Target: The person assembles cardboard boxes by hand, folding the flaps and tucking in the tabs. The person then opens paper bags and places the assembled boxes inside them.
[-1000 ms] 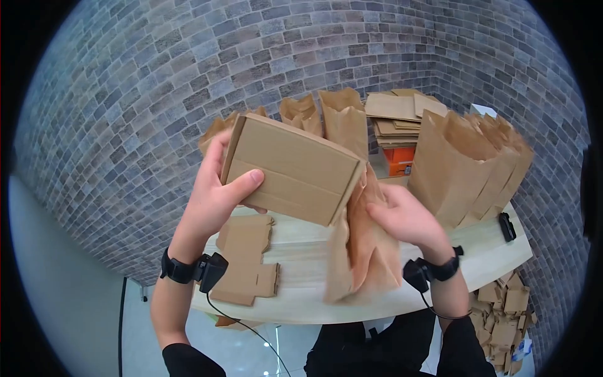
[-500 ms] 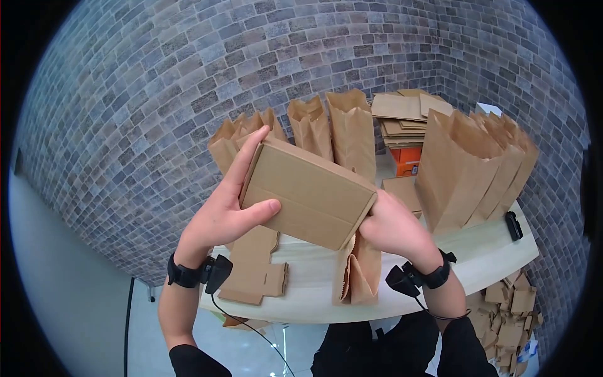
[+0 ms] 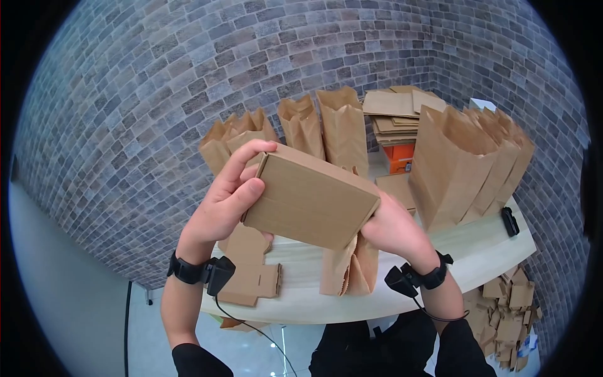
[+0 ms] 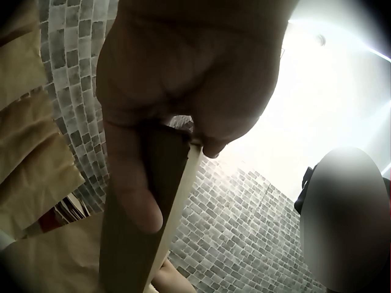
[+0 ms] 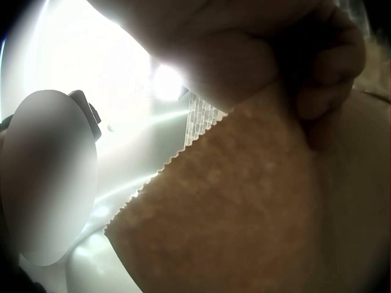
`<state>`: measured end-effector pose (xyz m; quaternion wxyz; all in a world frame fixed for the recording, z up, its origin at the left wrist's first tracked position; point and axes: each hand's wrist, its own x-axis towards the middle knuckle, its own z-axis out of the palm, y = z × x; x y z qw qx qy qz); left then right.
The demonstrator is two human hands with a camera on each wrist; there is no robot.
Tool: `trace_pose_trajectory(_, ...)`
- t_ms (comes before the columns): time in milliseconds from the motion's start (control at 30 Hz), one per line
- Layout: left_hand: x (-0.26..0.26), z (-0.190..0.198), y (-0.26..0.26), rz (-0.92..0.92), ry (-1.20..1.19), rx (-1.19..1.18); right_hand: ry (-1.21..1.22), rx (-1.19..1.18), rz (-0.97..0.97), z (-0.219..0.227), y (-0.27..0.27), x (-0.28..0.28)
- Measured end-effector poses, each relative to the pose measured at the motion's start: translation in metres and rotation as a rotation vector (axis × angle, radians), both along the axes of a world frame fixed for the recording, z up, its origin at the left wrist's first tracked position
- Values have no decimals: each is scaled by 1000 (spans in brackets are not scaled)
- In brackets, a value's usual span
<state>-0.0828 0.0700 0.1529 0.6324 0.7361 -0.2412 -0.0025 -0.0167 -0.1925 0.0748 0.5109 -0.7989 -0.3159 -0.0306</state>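
A closed brown cardboard box (image 3: 314, 200) hangs tilted over the table in the head view, its right end lower. My left hand (image 3: 221, 200) grips its left end, thumb on the near edge and forefinger over the top corner. In the left wrist view the fingers curl round the narrow end of the box (image 4: 137, 244). At the box's right end, my right hand (image 3: 397, 231) holds a brown paper bag (image 3: 363, 270) that hangs below. The right wrist view shows curled fingers at the bag's (image 5: 232, 189) zigzag-edged mouth. The box hides part of the bag and the right fingertips.
Standing paper bags (image 3: 344, 129) line the back, with more bags (image 3: 449, 169) at the right. Between them, cardboard sheets (image 3: 392, 105) lie above an orange box (image 3: 399, 160). A flat carton (image 3: 251, 276) lies front left. Cardboard pieces (image 3: 505, 320) are heaped beside the table.
The box has moved down and right, and my right hand has come up against its right end with the bag. My left fingers have shifted on the box; the bag looks narrower.
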Motion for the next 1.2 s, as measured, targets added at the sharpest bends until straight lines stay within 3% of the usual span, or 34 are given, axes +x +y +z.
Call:
trace_pose_trajectory(200, 4, 2, -2, -55, 72, -17, 11, -9, -25, 2, -2, -3)
trace_pose_trajectory(300, -3, 12, -17, 41, -37, 120, -50, -8, -44, 2, 2, 1)
trace_pose_trajectory(367, -7, 19, -27, 196, -187, -18, 98, -114, -114, 8, 4, 2)
trace_pose_trajectory(467, -18, 20, -52, 331, -370, -69, 107, -84, -101, 10, 7, 3)
trace_pose_trajectory(533, -24, 9, -61, 314, -422, -19, 36, -24, -77, -8, 12, 15)
trace_pose_trajectory(600, -21, 0, -50, 343, -763, 395, -35, 37, -58, -12, 11, 17)
trace_pose_trajectory(667, -31, 0, -47, 407, -696, 375, 110, 38, -71, -8, 5, 15)
trace_pose_trajectory(767, -41, 19, -37, 213, -604, 785, 164, -29, -60, -4, -7, 15)
trace_pose_trajectory(900, -40, 27, -33, 101, -574, 868, 73, -46, -91, -3, -8, 12)
trace_pose_trajectory(1000, -37, 35, -45, 95, -393, 1056, 177, -43, -58, 4, -3, 7)
trace_pose_trajectory(1133, -1, 17, -57, 41, -252, 1062, -40, 50, -13, -8, 9, 10)
trace_pose_trajectory(1200, 18, 11, -63, -94, -115, 1204, -94, 44, -15, -7, 9, 12)
